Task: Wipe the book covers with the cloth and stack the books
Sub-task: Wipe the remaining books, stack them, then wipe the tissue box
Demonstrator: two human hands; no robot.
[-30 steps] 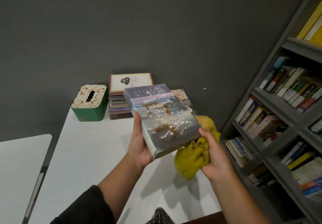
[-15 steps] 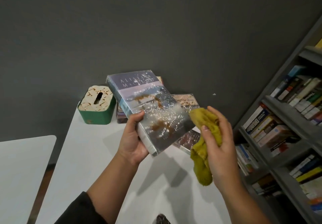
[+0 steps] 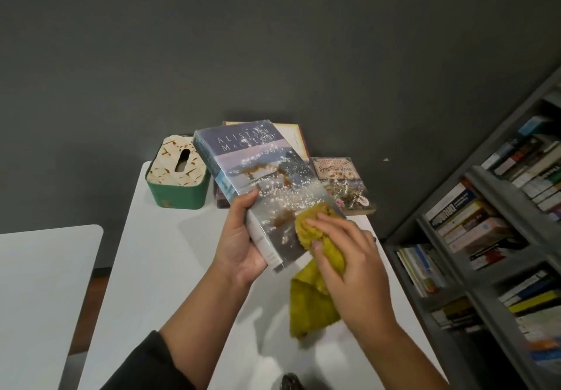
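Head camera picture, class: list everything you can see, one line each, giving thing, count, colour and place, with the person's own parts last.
Held book: one, blue-grey cover speckled white, raised above the table in the left hand.
Cloth: one, mustard yellow, pressed on the held book's lower corner, rest hanging down.
Flowered book: one, tan with flowers, flat on the table's far end.
Book pile: count unclear, cream top cover, behind the held book.
Tissue box: one, green with a pale patterned lid, far left on the table.
Table: one, white, centre.
Second table: one, white, left.
Bookshelf: one, grey, full of books, right.
Wall: dark grey, behind.
Left hand: grips the held book's edge.
Right hand: holds the cloth.
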